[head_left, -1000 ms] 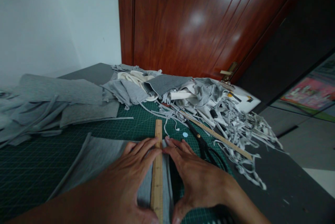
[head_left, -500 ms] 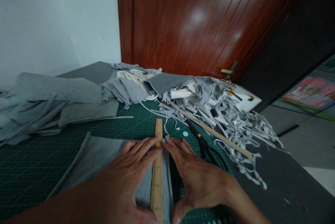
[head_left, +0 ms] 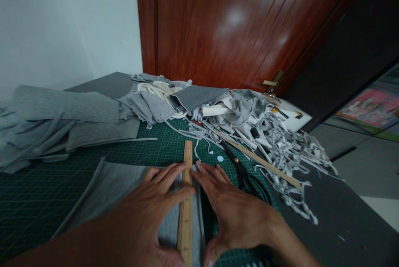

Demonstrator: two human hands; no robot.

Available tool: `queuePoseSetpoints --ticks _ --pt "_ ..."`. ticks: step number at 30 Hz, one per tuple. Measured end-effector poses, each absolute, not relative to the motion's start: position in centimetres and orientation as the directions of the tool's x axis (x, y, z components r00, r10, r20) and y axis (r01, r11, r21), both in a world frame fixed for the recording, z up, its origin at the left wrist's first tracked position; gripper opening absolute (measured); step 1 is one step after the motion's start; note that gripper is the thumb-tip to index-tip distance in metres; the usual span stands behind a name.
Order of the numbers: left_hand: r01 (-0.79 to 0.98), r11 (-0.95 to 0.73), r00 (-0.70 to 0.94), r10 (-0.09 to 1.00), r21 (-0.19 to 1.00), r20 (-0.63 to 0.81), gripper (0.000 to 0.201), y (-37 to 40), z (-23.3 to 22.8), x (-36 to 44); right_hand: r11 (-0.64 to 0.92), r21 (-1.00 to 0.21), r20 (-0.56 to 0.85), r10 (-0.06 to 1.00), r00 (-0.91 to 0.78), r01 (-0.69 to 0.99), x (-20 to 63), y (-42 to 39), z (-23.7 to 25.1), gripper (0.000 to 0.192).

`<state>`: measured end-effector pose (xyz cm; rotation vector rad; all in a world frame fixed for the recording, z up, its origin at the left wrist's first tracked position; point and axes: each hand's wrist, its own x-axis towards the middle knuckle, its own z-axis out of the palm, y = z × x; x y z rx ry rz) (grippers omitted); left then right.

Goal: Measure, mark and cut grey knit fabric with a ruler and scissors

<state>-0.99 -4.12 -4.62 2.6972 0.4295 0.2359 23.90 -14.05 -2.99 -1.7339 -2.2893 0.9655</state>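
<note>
A wooden ruler [head_left: 186,217] lies lengthwise on a flat piece of grey knit fabric [head_left: 116,181], near the fabric's right edge. My left hand [head_left: 145,208] is open and spread, with fingertips touching the ruler and the fabric beside it. Palm down, my right hand [head_left: 237,211] is open too. Its fingertips rest at the fabric's right edge, close against the ruler, and its thumb reaches toward the near end of that edge. Black-handled scissors [head_left: 242,171] lie just beyond my right hand.
Under the fabric is a green cutting mat [head_left: 25,200]. A second wooden ruler [head_left: 264,163] slants past the scissors, against a heap of white and grey scraps [head_left: 280,154]. Folded grey cloth [head_left: 65,105] is piled at left. A wooden door [head_left: 212,25] stands behind.
My left forefinger has moved slightly toward me across the ruler, widening the gap between it and the other fingers. My right hand stays at the fabric edge.
</note>
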Motion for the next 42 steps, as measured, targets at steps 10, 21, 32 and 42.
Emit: queuePoseSetpoints --ticks 10,21,32,42 --pt "0.274 -0.860 0.937 0.340 0.431 0.083 0.088 -4.2 -4.6 -0.9 0.157 -0.526 -0.291 0.890 -0.351 0.836 23.9 -14.7 -1.7 0.153" --pt "0.285 -0.858 0.933 0.351 0.428 0.082 0.089 -4.2 -4.7 -0.9 -0.036 -0.169 0.017 0.999 0.039 0.985 29.5 -10.4 -1.6 0.019" --pt "0.274 -0.853 0.930 0.353 0.444 0.103 0.091 -4.2 -5.3 -0.9 -0.052 -0.155 0.036 0.998 0.059 0.987 28.5 -9.8 -1.5 0.011" --pt "0.270 -0.866 0.936 0.338 0.420 0.096 0.091 -4.0 -5.3 -0.9 -0.094 -0.355 0.009 0.995 0.104 0.930 29.7 -9.1 -3.0 0.006"
